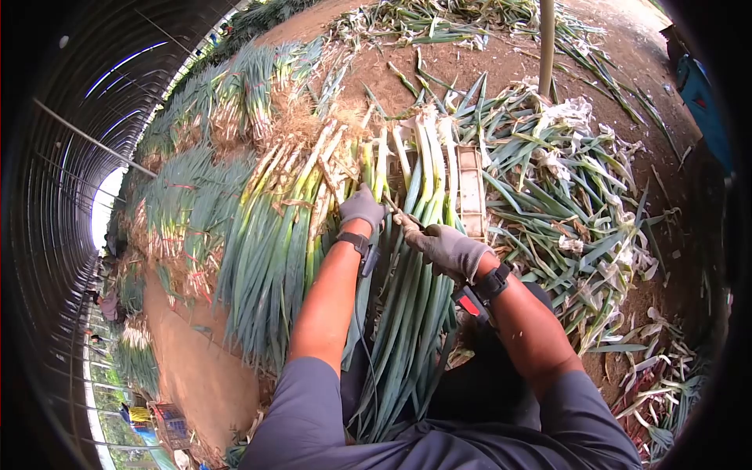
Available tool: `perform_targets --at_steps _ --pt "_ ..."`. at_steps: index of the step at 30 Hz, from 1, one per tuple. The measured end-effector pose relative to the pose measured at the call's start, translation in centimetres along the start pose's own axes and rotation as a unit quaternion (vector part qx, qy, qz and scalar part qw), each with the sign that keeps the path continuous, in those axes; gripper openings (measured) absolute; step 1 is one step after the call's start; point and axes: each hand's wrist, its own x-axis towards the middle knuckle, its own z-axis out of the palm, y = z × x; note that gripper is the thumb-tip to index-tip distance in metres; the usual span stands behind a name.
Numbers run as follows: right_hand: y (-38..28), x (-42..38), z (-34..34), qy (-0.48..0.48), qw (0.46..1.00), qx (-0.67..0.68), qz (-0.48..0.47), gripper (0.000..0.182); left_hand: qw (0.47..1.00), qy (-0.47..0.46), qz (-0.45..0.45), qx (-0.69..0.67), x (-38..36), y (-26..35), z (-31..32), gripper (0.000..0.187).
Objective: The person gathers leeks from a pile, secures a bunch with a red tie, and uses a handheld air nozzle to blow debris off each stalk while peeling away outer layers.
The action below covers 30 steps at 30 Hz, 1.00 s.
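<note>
My left hand (362, 208), in a grey glove, is closed around a green onion (381, 166) near where its pale stem turns green. Just to its right, my gloved right hand (450, 247) is closed on a thin, dark, knife-like tool (415, 222), mostly hidden by the fingers. The tool's narrow end points up and left towards the held stalk. Trimmed green onions (429, 160) with white stems lie by my right hand on a pale crate (471, 192). Left of my hands spread untrimmed green onions (270, 231) with brownish roots and dry outer leaves.
Stripped leaves (560, 200) pile up on the right, around a metal pole (546, 47). Tied bundles of green onions (176, 200) line the left side. A crate (171, 423) stands at lower left, and a blue object (703, 110) at the far right.
</note>
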Motion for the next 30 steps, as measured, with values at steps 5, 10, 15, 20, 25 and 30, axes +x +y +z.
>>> perform_targets --at_steps 5,10,15,20,25,30 --pt "-1.4 0.2 0.3 0.041 0.999 0.030 0.004 0.070 0.999 -0.038 0.030 0.018 -0.3 0.2 -2.8 0.063" --pt "-0.4 1.9 0.1 0.056 0.995 0.086 -0.006 0.072 0.985 -0.058 0.072 -0.144 -1.2 -1.2 -3.9 0.072" --pt "-0.9 2.0 0.3 0.065 0.996 0.062 -0.009 0.077 0.954 -0.084 0.127 -0.258 -1.6 -3.4 -0.9 0.065" --pt "-0.6 2.3 0.5 0.057 0.997 0.055 -0.007 0.070 0.948 -0.004 0.124 -0.294 -4.4 -5.1 2.0 0.069" --pt "-0.6 2.5 1.0 0.041 0.997 0.060 0.002 0.065 0.945 -0.018 0.111 -0.308 -8.7 -5.7 2.8 0.071" --pt "-3.5 -0.2 2.3 0.028 0.995 0.090 -0.013 0.047 0.924 -0.017 0.107 -0.367 -11.7 -6.5 3.6 0.072"
